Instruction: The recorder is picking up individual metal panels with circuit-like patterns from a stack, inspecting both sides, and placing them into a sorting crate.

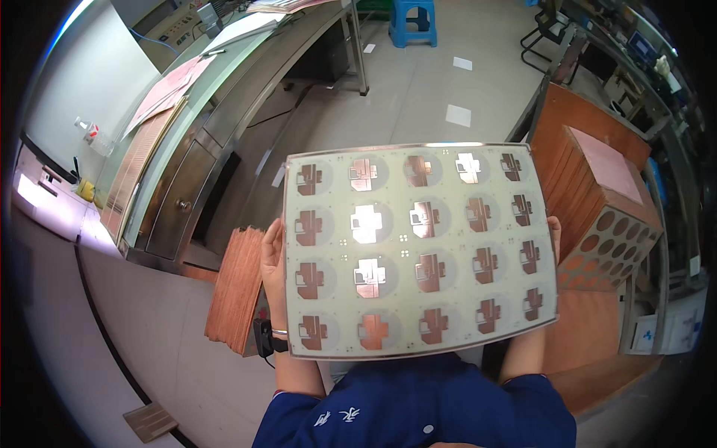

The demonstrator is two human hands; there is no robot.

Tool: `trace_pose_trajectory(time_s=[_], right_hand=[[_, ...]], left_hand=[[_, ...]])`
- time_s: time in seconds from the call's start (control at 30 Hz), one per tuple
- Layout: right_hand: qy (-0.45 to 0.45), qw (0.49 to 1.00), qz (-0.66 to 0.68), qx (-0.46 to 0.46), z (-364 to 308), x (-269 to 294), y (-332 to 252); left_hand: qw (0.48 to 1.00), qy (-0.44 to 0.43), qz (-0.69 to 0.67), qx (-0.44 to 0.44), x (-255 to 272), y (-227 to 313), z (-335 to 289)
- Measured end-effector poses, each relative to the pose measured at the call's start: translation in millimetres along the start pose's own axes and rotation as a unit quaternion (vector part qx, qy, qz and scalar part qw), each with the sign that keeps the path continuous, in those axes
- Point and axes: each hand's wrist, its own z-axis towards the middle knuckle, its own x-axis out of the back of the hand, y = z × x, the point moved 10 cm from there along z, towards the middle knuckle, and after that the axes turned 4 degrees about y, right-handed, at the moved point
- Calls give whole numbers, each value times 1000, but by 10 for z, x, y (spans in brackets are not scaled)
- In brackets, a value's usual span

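A large rectangular circuit board panel (399,269) is held up in front of my body, its face toward me. Rows of copper-coloured patterns on pale discs cover it, and a few of them shine with reflected light. My left hand (272,257) grips the panel's left edge, its fingers partly behind the board. At the opposite edge my right hand (554,235) holds on too; only a little of it shows, and the rest is hidden by the panel.
To the left is a stack of reddish-brown boards (235,291), below a metal desk (175,213) bearing papers and a plastic bottle (93,136). Another tall board stack (579,205) stands at the right on a wooden support (590,321). A blue stool (413,24) is at the far end.
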Motion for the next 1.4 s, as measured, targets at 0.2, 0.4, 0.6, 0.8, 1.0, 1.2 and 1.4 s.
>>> trace_pose_trajectory(time_s=[0.2, 0.4, 0.6, 0.8, 1.0, 1.2, 1.4], right_hand=[[-59, 978, -51, 194, -194, -165, -225], [-11, 962, -217, 164, -294, 114, -387], [72, 952, -281, 96, -186, 372, 21], [76, 914, -230, 325, -584, -189, -215], [103, 799, -139, 576, -1663, -263, -1071], [184, 571, -112, 792, -2801, -493, -1245], [637, 198, -265, 696, -3551, -143, -1117]], left_hand=[[998, -52, -33, 22, -170, -12, -111], [987, 11, -149, 64, -98, -20, -137], [995, -41, -82, 39, -31, -278, -137], [939, -48, -249, 231, -99, -901, -263], [957, -158, -127, 209, -365, -867, -393], [961, -160, -33, 224, -195, -1038, -385], [958, -146, -25, 244, -176, -1139, -364]])
